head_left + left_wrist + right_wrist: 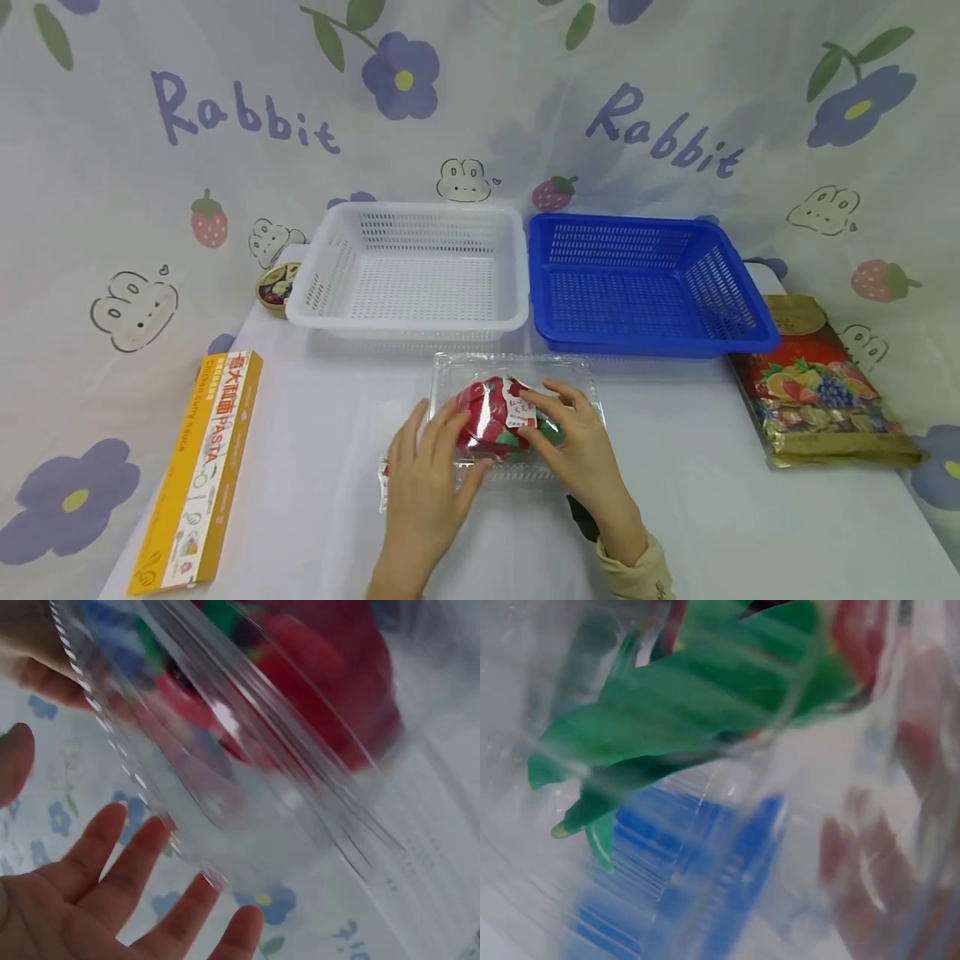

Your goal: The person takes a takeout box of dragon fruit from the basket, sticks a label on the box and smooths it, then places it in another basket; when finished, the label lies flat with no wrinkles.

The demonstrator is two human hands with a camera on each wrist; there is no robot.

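Note:
A clear plastic clamshell box lies near the table's middle with a red dragon fruit inside; a white label with red print is on top. My left hand is at the box's left front side, its fingers spread; in the left wrist view the fingertips meet the ridged plastic rim. My right hand reaches over the lid's right side, fingers around the label and lightly bent. Green scales of the fruit show through the plastic in the right wrist view.
Behind the box stand a white basket and a blue basket. A yellow pasta box lies at the left, a red and gold bag at the right. A round tin sits beside the white basket. Printed white paper shows beside my left hand.

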